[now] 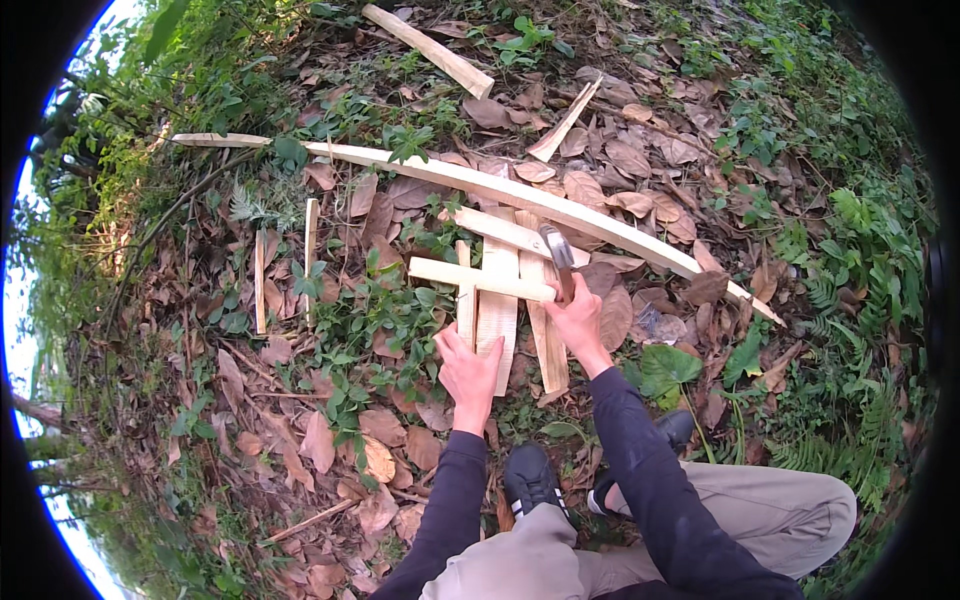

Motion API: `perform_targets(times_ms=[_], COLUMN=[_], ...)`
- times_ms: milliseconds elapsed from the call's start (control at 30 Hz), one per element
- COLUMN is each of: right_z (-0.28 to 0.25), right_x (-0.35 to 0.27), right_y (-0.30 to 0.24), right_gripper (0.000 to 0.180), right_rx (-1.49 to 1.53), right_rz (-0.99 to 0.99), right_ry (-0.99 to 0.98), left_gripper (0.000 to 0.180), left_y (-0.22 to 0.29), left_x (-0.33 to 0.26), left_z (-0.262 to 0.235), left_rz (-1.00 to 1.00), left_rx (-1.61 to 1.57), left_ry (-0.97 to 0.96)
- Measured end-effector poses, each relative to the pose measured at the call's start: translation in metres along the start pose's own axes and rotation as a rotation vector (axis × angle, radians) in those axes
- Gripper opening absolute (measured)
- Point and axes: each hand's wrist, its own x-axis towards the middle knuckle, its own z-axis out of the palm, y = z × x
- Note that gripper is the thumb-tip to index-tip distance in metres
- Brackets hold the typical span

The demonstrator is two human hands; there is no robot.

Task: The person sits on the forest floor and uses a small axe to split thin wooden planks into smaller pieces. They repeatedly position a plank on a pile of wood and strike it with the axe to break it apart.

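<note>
Several pale wooden boards lie together on the leafy ground in front of me. My left hand (468,375) grips the near end of a narrow upright strip (466,310), its thumb against the wide middle board (497,335). My right hand (578,318) is closed round a hammer (559,247), held close to its metal head. The head is over the right end of the upper crosspiece (500,230); whether they touch, I cannot tell. A lower crosspiece (480,278) lies across the strip and boards, its right end near my right fingers. Another upright board (546,345) stands to the right.
A long, slightly curved pole (480,181) crosses the ground beyond the boards. Farther off lie a thick split stick (430,50) and a short pointed piece (566,122). Two thin stakes (260,282) stand at left. My shoe (533,478) is close to the boards' near ends.
</note>
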Motion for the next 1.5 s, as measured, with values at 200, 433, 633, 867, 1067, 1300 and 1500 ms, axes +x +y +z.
perform_targets(times_ms=[200,433,633,867,1067,1300,1500], right_z=[-0.021,-0.052,-0.071,-0.065,-0.073,-0.065,-0.024], right_x=[-0.009,-0.028,-0.033,-0.040,-0.041,-0.025,-0.008], right_y=[0.013,0.028,0.027,0.043,0.046,0.033,0.026], right_gripper=[0.036,0.032,0.034,0.032,0.032,0.036,0.039], right_rx=[0.094,0.119,0.183,0.327,0.255,0.003,-0.095], right_rz=[0.021,0.086,0.096,0.043,0.040,0.002,-0.123], right_ry=[0.140,0.284,0.352,0.431,0.400,0.196,0.060], left_gripper=[0.110,0.114,0.094,0.079,0.083,0.060,0.036], left_y=[0.015,0.001,-0.026,-0.029,-0.012,-0.009,-0.005], left_x=[0.029,0.049,0.084,0.063,0.047,0.000,-0.033], left_z=[-0.005,0.004,-0.036,-0.009,-0.019,-0.021,-0.024], left_rz=[-0.079,-0.039,0.191,0.246,0.117,-0.085,-0.127], left_rx=[0.125,0.298,0.266,0.217,0.356,0.011,-0.330], left_ry=[-0.205,-0.295,-0.192,-0.054,-0.256,-0.128,-0.166])
